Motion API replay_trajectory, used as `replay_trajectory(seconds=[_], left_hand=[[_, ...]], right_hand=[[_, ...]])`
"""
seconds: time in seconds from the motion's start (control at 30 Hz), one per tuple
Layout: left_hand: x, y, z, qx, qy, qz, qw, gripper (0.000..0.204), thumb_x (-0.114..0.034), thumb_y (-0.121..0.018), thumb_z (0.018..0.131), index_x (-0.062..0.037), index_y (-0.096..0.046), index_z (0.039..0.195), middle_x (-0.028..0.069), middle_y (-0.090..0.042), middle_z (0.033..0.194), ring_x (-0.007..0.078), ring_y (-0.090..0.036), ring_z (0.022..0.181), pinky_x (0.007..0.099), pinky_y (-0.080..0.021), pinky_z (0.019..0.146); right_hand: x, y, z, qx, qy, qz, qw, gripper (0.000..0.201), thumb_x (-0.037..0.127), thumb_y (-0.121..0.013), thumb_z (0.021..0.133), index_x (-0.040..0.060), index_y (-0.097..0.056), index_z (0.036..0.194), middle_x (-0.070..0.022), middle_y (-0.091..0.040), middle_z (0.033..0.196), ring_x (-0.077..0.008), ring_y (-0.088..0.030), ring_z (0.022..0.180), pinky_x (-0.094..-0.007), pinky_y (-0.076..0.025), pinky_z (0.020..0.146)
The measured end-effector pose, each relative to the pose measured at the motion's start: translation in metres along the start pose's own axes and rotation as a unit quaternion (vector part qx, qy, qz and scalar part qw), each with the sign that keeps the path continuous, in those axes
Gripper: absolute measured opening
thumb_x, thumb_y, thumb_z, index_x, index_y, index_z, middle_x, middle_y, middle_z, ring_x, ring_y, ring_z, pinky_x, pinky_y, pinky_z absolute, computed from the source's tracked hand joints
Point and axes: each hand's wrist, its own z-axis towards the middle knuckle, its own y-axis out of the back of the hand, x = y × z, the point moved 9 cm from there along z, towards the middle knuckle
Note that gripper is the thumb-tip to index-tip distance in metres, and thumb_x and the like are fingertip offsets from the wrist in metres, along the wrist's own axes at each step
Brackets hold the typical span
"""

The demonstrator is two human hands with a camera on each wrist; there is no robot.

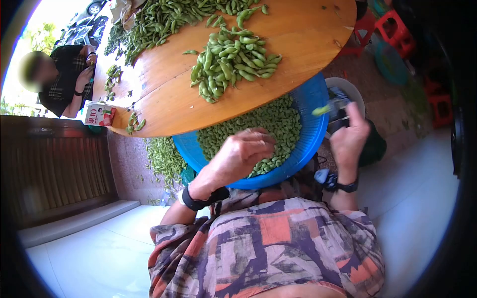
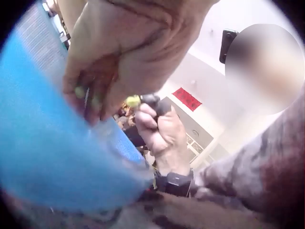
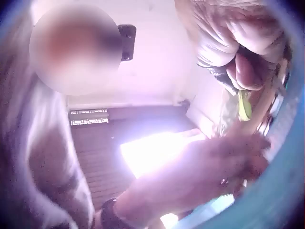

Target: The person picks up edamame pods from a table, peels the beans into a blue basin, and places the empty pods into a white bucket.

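A blue plastic basket (image 1: 311,99) full of shelled green soybeans (image 1: 283,119) stands in front of the person, partly under the table edge. Over these beans is the left hand (image 1: 248,149), its fingers curled inward. The left wrist view shows a few green beans (image 2: 79,91) held among its fingers. Beyond the basket's right rim, the right hand (image 1: 349,136) pinches a green soybean pod (image 1: 321,110) that sticks out to the left. Something black (image 2: 164,106) covers or sits at the right thumb; its kind is blurred. The pod (image 3: 244,106) hangs below the fingers in the right wrist view.
On the wooden table (image 1: 164,94) lie a near pile of soybean pods (image 1: 228,62) and a larger heap (image 1: 164,22). A carton (image 1: 99,114) stands at its left edge, near another person (image 1: 64,79). Pods (image 1: 166,156) litter the floor. A pale bucket (image 1: 355,89) and red stools (image 1: 395,32) are right.
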Motion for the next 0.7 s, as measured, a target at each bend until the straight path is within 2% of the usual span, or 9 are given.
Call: replay_trajectory(seconds=[0.07,0.17,0.27,0.33,0.47,0.53,0.57,0.63,0.7], left_hand=[[0.006,0.042,0.001,-0.1,0.082,0.034,0.991,0.014,0.005,-0.063,0.082,0.0009,-0.07,0.093,0.013,-0.071,0.096,0.0249,-0.069,0.094,0.0314,-0.056,0.083],[0.007,0.11,0.013,-0.311,0.115,0.21,0.92,0.01,-0.004,-0.067,0.085,0.0016,-0.07,0.093,0.0115,-0.069,0.085,0.0181,-0.066,0.075,0.0297,-0.051,0.064],[0.014,0.123,0.028,-0.344,0.115,0.284,0.887,0.014,-0.009,-0.072,0.083,0.0,-0.07,0.094,0.0086,-0.062,0.078,0.0162,-0.06,0.067,0.031,-0.047,0.06],[0.025,0.118,0.034,-0.327,0.148,0.263,0.896,0.015,-0.01,-0.071,0.081,-0.0009,-0.067,0.093,0.0153,-0.059,0.087,0.0333,-0.06,0.08,0.0428,-0.048,0.073],[0.009,0.122,0.027,-0.361,0.098,0.26,0.89,0.015,-0.008,-0.071,0.083,-0.0006,-0.066,0.096,0.0147,-0.061,0.087,0.0267,-0.061,0.073,0.0377,-0.049,0.066],[0.028,0.121,0.012,-0.367,0.234,0.043,0.899,0.014,-0.006,-0.069,0.086,-0.0001,-0.065,0.099,0.0096,-0.063,0.084,0.0158,-0.06,0.065,0.0299,-0.048,0.056],[0.029,0.117,0.006,-0.366,0.234,0.042,0.9,0.014,-0.006,-0.069,0.086,-0.0001,-0.065,0.099,0.0096,-0.063,0.084,0.0158,-0.06,0.065,0.0299,-0.048,0.056],[0.037,0.09,0.006,-0.307,0.166,-0.257,0.901,0.015,-0.006,-0.068,0.089,-0.0001,-0.063,0.102,0.0046,-0.063,0.079,0.008,-0.058,0.061,0.0233,-0.046,0.05],[0.029,0.062,0.0,-0.261,0.188,-0.244,0.915,0.014,-0.007,-0.067,0.091,-0.0001,-0.063,0.103,0.0022,-0.062,0.076,0.0073,-0.057,0.06,0.0217,-0.047,0.051]], right_hand=[[-0.013,0.033,0.013,-0.07,0.03,-0.191,0.979,0.019,0.0,-0.059,0.083,0.0018,-0.065,0.101,-0.0212,-0.063,0.08,-0.0284,-0.066,0.072,-0.0358,-0.05,0.068],[-0.027,0.049,0.015,-0.087,-0.012,-0.162,0.983,0.022,0.003,-0.063,0.085,0.0022,-0.066,0.108,-0.0226,-0.066,0.086,-0.0337,-0.067,0.077,-0.0369,-0.051,0.068],[-0.03,0.036,0.012,-0.063,-0.011,-0.169,0.983,0.021,0.003,-0.063,0.087,0.0013,-0.066,0.108,-0.021,-0.067,0.088,-0.03,-0.068,0.076,-0.036,-0.051,0.069],[-0.027,0.025,0.009,-0.053,-0.012,-0.136,0.989,0.021,0.002,-0.063,0.087,0.0007,-0.066,0.107,-0.0206,-0.068,0.087,-0.0293,-0.068,0.076,-0.0359,-0.052,0.07],[-0.01,-0.006,0.005,0.038,-0.025,-0.011,0.999,0.018,0.008,-0.066,0.086,-0.0012,-0.065,0.102,-0.0162,-0.066,0.082,-0.0202,-0.064,0.072,-0.0332,-0.05,0.068],[-0.01,-0.029,-0.004,0.133,-0.052,0.074,0.987,0.022,0.017,-0.068,0.088,-0.0016,-0.064,0.099,-0.0105,-0.061,0.076,-0.0132,-0.058,0.069,-0.0306,-0.048,0.064],[-0.014,-0.045,-0.012,0.187,-0.072,0.112,0.973,0.027,0.023,-0.068,0.089,-0.0014,-0.064,0.099,-0.0069,-0.058,0.073,-0.0104,-0.054,0.067,-0.0293,-0.046,0.062],[0.009,-0.068,-0.021,0.264,-0.062,0.205,0.94,0.03,0.027,-0.059,0.091,-0.0024,-0.062,0.098,-0.0004,-0.053,0.071,-0.0073,-0.049,0.066,-0.0263,-0.043,0.058],[0.019,-0.086,-0.028,0.3,-0.109,0.287,0.903,0.04,0.034,-0.064,0.09,-0.001,-0.065,0.11,0.0062,-0.053,0.067,-0.0005,-0.048,0.057,-0.017,-0.038,0.05]])
